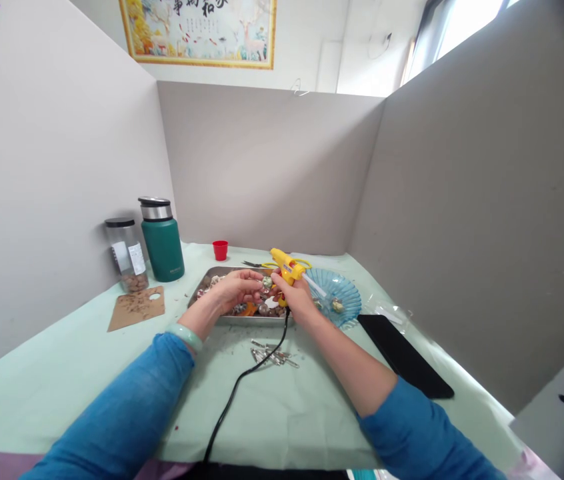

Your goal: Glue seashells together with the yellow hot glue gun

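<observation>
My right hand (295, 297) grips a yellow hot glue gun (287, 267), a clear glue stick (315, 285) jutting from its rear end. Between the fingertips of my left hand (239, 290) is a small pale-green decorated piece (267, 283), too small to make out exactly. Both hands are over a metal tray (252, 321) filled with mixed small ornaments, partly covered by the hands. From the glue gun a black cord (242, 377) runs down to the table's near edge. Several metal clips (275, 355) lie in a heap before the tray.
Right of the tray is a blue scalloped plate (349, 290) with small pieces, then a black flat slab (402, 353). Yellow-handled scissors (267, 265) and a red cup (220, 251) stand behind. At left are a green bottle (162, 247), a jar (127, 257) and brown card (135, 310).
</observation>
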`<state>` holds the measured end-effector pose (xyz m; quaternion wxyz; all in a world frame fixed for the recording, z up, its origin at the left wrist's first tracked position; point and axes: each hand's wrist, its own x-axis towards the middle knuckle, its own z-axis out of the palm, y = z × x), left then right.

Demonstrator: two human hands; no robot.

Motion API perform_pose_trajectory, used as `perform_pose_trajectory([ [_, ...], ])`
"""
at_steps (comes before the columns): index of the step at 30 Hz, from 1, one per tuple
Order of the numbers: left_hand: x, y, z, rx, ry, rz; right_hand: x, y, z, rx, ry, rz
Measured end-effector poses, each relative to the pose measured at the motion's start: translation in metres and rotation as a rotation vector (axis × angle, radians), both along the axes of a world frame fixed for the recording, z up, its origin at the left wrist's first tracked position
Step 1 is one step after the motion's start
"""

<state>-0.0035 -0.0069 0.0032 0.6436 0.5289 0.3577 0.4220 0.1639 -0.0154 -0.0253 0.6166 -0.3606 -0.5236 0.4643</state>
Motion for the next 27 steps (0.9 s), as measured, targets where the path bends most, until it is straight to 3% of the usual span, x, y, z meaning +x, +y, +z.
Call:
perform_pose_trajectory([
  [9, 0.0001, 0.0030, -0.0021, 0.030, -0.034, 0.041, 0.0009, -0.0021, 0.0007, 0.037, -0.029, 0.074],
  [19, 0.0064, -0.0059, 0.0024, 0.251, 0.208, 0.131, 0.0001, 0.0000, -0.0007, 0.018, -0.002, 0.049],
  [27, 0.0011, -0.0002, 0.0001, 0.231, 0.072, 0.128, 0.0010, 0.0014, -0.0019, 0.032, -0.025, 0.014],
])
